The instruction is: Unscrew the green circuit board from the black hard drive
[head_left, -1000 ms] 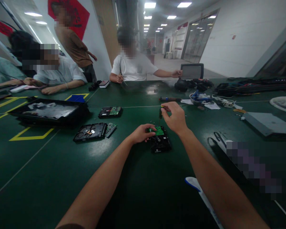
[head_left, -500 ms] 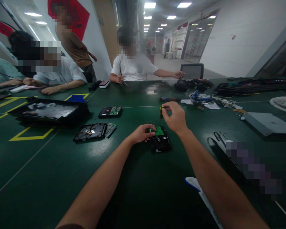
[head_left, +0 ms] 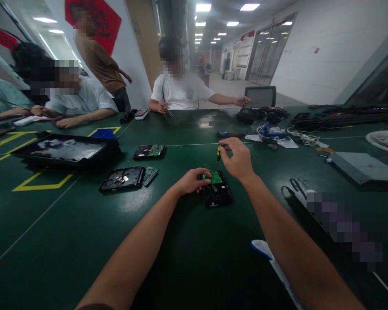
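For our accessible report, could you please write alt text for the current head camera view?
A person's left hand rests on a black hard drive with a green circuit board, while the right hand holds a yellow and black screwdriver upright over the board. Two more hard drives lie to the left on a green table.

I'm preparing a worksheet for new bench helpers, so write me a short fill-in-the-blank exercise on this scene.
1. The person's right hand grips a slim screwdriver whose handle is black and ____.
2. The screwdriver's thin shaft points ____, toward the black rectangular hard drive.
3. The person's left hand is at the drive, whose exposed circuit board is coloured ____.
4. The wide black rectangular tray stands toward the picture's ____ edge.

Missing words: yellow; down; green; left.
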`<state>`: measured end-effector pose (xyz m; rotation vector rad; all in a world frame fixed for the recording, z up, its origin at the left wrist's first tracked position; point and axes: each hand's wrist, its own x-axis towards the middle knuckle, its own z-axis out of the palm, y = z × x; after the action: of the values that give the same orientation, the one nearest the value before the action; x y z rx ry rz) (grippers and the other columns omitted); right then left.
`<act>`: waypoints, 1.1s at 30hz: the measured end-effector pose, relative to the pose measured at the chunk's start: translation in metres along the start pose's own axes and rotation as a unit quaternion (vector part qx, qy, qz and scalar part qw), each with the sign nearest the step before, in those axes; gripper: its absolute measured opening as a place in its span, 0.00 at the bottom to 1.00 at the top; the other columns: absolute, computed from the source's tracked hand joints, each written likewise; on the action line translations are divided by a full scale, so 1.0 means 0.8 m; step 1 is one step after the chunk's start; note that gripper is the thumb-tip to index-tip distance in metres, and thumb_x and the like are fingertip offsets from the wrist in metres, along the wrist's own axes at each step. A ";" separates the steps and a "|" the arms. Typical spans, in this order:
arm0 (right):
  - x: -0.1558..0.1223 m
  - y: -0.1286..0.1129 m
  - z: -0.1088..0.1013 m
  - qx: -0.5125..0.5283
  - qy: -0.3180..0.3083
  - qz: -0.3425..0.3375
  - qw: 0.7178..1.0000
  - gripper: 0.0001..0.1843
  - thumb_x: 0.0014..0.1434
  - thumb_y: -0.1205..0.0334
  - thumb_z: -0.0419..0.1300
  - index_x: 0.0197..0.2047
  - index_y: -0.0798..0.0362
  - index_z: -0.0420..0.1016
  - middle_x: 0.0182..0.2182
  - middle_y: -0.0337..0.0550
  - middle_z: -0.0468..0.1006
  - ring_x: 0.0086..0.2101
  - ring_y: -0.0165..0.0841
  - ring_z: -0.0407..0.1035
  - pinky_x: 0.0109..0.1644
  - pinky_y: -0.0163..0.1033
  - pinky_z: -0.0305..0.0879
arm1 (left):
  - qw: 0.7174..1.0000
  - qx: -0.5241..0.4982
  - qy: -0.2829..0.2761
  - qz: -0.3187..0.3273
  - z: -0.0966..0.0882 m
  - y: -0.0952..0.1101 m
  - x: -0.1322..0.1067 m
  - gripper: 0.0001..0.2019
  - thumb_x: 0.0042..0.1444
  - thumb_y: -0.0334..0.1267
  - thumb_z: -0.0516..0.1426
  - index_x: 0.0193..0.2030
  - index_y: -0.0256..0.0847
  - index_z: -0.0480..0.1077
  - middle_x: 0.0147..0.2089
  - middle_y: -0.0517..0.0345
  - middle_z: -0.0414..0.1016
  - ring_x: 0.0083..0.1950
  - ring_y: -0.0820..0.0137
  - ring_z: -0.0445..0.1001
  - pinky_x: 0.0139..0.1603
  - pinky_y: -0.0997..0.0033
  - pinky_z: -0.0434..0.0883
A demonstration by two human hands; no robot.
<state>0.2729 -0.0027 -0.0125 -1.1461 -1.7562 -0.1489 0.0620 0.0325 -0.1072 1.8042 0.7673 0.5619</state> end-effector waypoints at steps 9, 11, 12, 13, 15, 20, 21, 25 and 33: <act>0.000 0.002 -0.001 0.007 0.000 0.028 1.000 0.07 0.65 0.58 0.59 0.44 0.51 0.74 0.44 0.50 0.77 0.43 0.41 0.73 0.48 0.49 0.72 | 1.000 -0.005 0.000 -0.005 -0.001 0.001 -0.001 0.16 0.60 0.41 0.64 0.52 0.39 0.73 0.65 0.45 0.68 0.26 0.83 0.70 0.23 0.78 0.72; 0.000 0.001 -0.001 0.010 0.000 0.030 1.000 0.08 0.65 0.58 0.58 0.45 0.50 0.74 0.45 0.49 0.77 0.44 0.41 0.73 0.49 0.49 0.72 | 1.000 -0.006 0.000 -0.006 -0.002 0.000 0.000 0.16 0.60 0.42 0.64 0.53 0.39 0.73 0.65 0.44 0.68 0.26 0.83 0.71 0.23 0.78 0.72; 0.000 0.000 -0.001 0.015 -0.003 0.032 0.999 0.08 0.66 0.58 0.58 0.46 0.50 0.74 0.45 0.49 0.78 0.44 0.41 0.73 0.49 0.50 0.72 | 1.000 -0.006 0.000 -0.006 -0.002 -0.001 0.000 0.16 0.60 0.42 0.64 0.53 0.39 0.73 0.66 0.44 0.67 0.26 0.83 0.71 0.23 0.78 0.72; 0.000 0.000 -0.001 0.020 -0.007 0.034 0.999 0.09 0.66 0.59 0.57 0.47 0.50 0.74 0.46 0.49 0.78 0.44 0.41 0.74 0.49 0.50 0.72 | 1.000 -0.007 0.000 -0.005 -0.002 -0.001 0.000 0.16 0.60 0.42 0.64 0.53 0.39 0.73 0.66 0.44 0.67 0.26 0.83 0.71 0.23 0.78 0.72; 0.000 0.000 -0.001 0.022 -0.015 0.033 0.999 0.10 0.65 0.61 0.57 0.48 0.50 0.75 0.46 0.49 0.78 0.43 0.41 0.74 0.49 0.50 0.72 | 1.000 -0.007 0.002 -0.004 -0.001 -0.003 0.000 0.16 0.60 0.42 0.64 0.53 0.40 0.74 0.67 0.45 0.66 0.27 0.83 0.71 0.23 0.79 0.71; 0.000 -0.001 -0.002 -0.004 -0.006 0.025 1.000 0.11 0.65 0.60 0.57 0.49 0.50 0.76 0.46 0.49 0.76 0.44 0.41 0.73 0.51 0.51 0.71 | 1.000 -0.004 0.001 -0.004 -0.001 -0.001 0.000 0.16 0.60 0.42 0.64 0.53 0.40 0.73 0.67 0.44 0.66 0.26 0.82 0.70 0.23 0.77 0.71; -0.001 0.000 -0.001 -0.003 -0.005 0.024 1.000 0.11 0.65 0.60 0.57 0.48 0.50 0.76 0.46 0.50 0.76 0.45 0.41 0.73 0.51 0.51 0.71 | 1.000 -0.004 0.000 -0.005 -0.001 0.000 0.000 0.16 0.60 0.42 0.64 0.53 0.40 0.73 0.67 0.44 0.66 0.26 0.82 0.71 0.23 0.76 0.72; -0.001 0.002 0.001 0.017 -0.013 0.025 0.999 0.11 0.66 0.61 0.57 0.49 0.50 0.75 0.46 0.49 0.78 0.44 0.41 0.73 0.50 0.50 0.72 | 1.000 -0.005 0.000 -0.008 -0.001 0.001 0.000 0.16 0.59 0.41 0.64 0.53 0.40 0.74 0.67 0.43 0.65 0.27 0.82 0.71 0.24 0.75 0.72; -0.001 0.000 0.000 -0.001 -0.011 0.013 1.000 0.13 0.65 0.61 0.57 0.51 0.50 0.76 0.46 0.50 0.77 0.45 0.42 0.73 0.51 0.52 0.71 | 1.000 -0.007 0.002 -0.003 0.000 -0.001 0.000 0.15 0.60 0.41 0.64 0.52 0.40 0.73 0.68 0.43 0.64 0.27 0.82 0.71 0.23 0.77 0.72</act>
<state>0.2731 -0.0031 -0.0127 -1.1744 -1.7604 -0.1229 0.0616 0.0332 -0.1080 1.7884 0.7688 0.5665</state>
